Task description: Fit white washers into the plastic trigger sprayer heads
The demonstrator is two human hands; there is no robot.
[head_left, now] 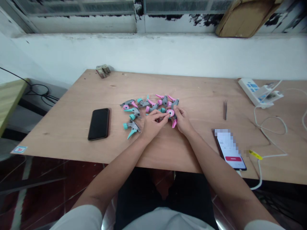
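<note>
My right hand (182,120) is closed around a grey trigger spray head with a pink collar (170,112). Its collar opening faces up toward me, and its pink trigger (174,123) points down. The thumb and finger of my left hand (154,124) are pinched at that collar; whether something small is between them is hidden. Several more spray heads lie on the table just beyond and left of my hands. Some have pink collars and triggers, like the pink one (164,101); others are teal, like the nearest teal one (131,126).
A dark phone (98,124) lies at left, and a lit phone (229,149) on a cable at right. Tweezers (225,110) lie near a white power strip (256,92) with plugs. A small stacked bundle (103,71) sits by the wall. The wooden table (72,127) ends before my lap.
</note>
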